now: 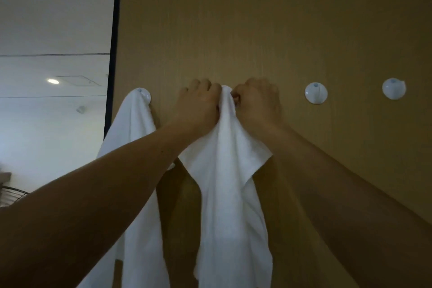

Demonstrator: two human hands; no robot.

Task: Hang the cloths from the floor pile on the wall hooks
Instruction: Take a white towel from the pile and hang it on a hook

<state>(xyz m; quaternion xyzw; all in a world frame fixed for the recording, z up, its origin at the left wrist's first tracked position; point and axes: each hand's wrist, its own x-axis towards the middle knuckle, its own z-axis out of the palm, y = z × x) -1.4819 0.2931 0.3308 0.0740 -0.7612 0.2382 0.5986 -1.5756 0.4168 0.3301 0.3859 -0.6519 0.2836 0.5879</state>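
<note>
Head view: both hands bunch soft white cloth (limp folds) against wood-grain panel

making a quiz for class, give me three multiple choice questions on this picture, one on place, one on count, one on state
1. Where is the hung cloth relative to the left hand and right hand?
A. left of them
B. right of them
C. above them

2. How many bare hooks show right of the hands?
A. none
B. two
C. four

3. What are the hands doing?
A. both open
B. both gripping a cloth
C. one gripping

Answers:
1 A, it drapes left of both.
2 B, two hooks carry nothing.
3 B, both grip the held cloth.
</note>
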